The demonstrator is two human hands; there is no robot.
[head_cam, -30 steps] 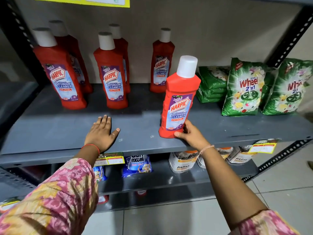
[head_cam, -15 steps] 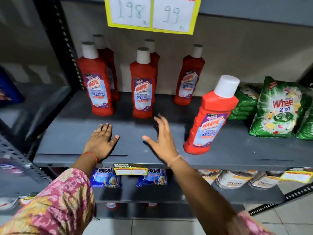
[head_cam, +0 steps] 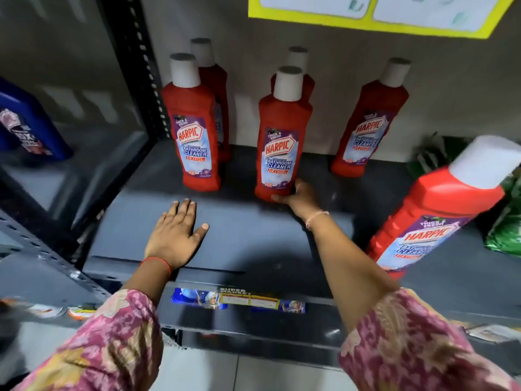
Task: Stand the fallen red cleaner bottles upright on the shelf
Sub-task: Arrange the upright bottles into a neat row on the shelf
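Observation:
Several red Harpic cleaner bottles with white caps stand upright on the grey shelf (head_cam: 248, 241). My right hand (head_cam: 298, 194) is closed around the base of the middle front bottle (head_cam: 282, 136). A second bottle (head_cam: 297, 60) stands right behind it, mostly hidden. At the left stands another front bottle (head_cam: 194, 128) with one more (head_cam: 212, 80) behind it. A single bottle (head_cam: 369, 122) stands at the back right. The nearest bottle (head_cam: 439, 218) stands by the front edge at the right. My left hand (head_cam: 174, 235) lies flat on the shelf, fingers apart, holding nothing.
Green detergent packs (head_cam: 507, 230) lie at the shelf's right end. A black perforated upright (head_cam: 135, 69) borders the shelf on the left, with a blue bottle (head_cam: 25, 125) beyond it. A yellow-edged price card (head_cam: 380, 26) hangs above. Blue packets (head_cam: 197, 297) show on the lower shelf.
My right hand let go of the nearest bottle, crossed leftward over the shelf and closed on the base of the middle front bottle. My left hand stayed flat. The view swung left and closer.

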